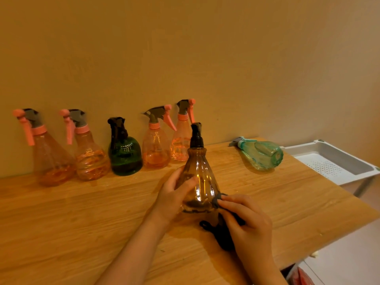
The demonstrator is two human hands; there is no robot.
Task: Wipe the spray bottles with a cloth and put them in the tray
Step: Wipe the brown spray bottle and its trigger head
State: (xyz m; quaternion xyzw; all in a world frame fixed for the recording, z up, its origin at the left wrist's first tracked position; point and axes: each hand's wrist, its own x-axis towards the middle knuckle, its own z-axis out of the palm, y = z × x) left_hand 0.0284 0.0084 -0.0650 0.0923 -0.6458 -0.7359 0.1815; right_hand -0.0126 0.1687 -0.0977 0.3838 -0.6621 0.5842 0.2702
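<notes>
Head view: the left hand (pixel 174 194) wraps its curled fingers round the lower body of a brown bottle (pixel 198 177), holding it upright on the wooden table (pixel 82 223). The right hand (pixel 244 225) pinches a dark cloth (pixel 223 233) and presses a bunched corner of it against the bottle's base on the side away from the left palm, while the rest of the cloth hangs below that hand onto the tabletop.

The step in hand looks like the wiping of this bottle, low on its body. Its long axis stands vertical, the black pump head (pixel 196 133) straight above the grip and the wide base just below it.

Beyond the grip, against the wall, stand four pink bottles (pixel 156 149) and a dark green bottle (pixel 125 155), all upright and seemingly waiting their turn. Off to the right of the cloth hand and farther back, a pale green bottle (pixel 260 154) lies on its side, base toward the camera and nozzle toward the wall. Past it, beyond the table's right edge, sits the white tray (pixel 349 159), which shows no bottles in its visible part.

The next move probably calls for working the cloth up the neck while the left hand turns the bottle, then a long carry rightward to the tray.
</notes>
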